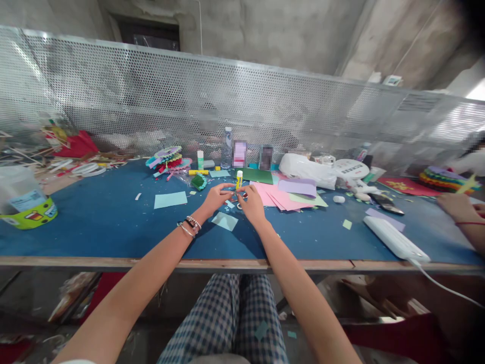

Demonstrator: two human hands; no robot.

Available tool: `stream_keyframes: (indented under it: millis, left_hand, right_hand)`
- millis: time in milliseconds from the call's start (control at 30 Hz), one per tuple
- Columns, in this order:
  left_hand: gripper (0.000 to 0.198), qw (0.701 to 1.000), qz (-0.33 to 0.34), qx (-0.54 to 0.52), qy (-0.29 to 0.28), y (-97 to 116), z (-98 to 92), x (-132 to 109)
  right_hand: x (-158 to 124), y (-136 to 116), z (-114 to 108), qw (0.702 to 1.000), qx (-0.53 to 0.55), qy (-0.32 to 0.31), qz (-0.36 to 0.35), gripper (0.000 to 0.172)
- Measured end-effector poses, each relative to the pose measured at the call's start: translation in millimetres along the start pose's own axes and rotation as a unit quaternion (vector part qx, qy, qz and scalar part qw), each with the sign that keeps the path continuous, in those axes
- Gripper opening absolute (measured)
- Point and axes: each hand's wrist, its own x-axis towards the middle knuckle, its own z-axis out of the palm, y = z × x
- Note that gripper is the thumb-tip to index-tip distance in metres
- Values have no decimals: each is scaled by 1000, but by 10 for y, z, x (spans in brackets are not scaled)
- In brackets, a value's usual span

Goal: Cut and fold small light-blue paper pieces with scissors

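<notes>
My left hand (pixel 215 198) and my right hand (pixel 250 203) meet fingertip to fingertip just above the blue tabletop. Both are closed in a pinch; whatever sits between the fingers is too small to make out. Right behind the fingertips stands a yellow and white glue stick (pixel 239 181). A pale blue-green paper piece (pixel 225 221) lies below the hands, with small paper scraps around. To the left is a light blue paper rectangle (pixel 170 199). Pink paper sheets (pixel 278 198) spread beside my right hand, with a lilac sheet (pixel 299 187) on top.
Toward the back are a dark green sheet (pixel 257 175), a water bottle (pixel 227 149), two propped phones and a ruffled paper bundle (pixel 168 161). A plastic tub (pixel 28 202) stands at left. At right lie a white power bank (pixel 396 237) with a cable and another person's hand (pixel 456 208).
</notes>
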Motion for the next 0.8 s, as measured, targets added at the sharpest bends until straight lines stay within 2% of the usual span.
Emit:
stream_keyframes:
  millis: [333, 533, 800]
  left_hand:
    - [46, 987, -99, -124, -17, 48, -31, 8]
    - [54, 988, -96, -116, -11, 59, -37, -7]
    - [50, 994, -81, -77, 3, 93, -25, -17]
  right_hand:
    - [3, 0, -14, 1000, 3, 13, -22, 18]
    - [-3, -7, -9, 999, -12, 20, -42, 19]
    - [-2, -36, -13, 1000, 2, 15, -12, 19]
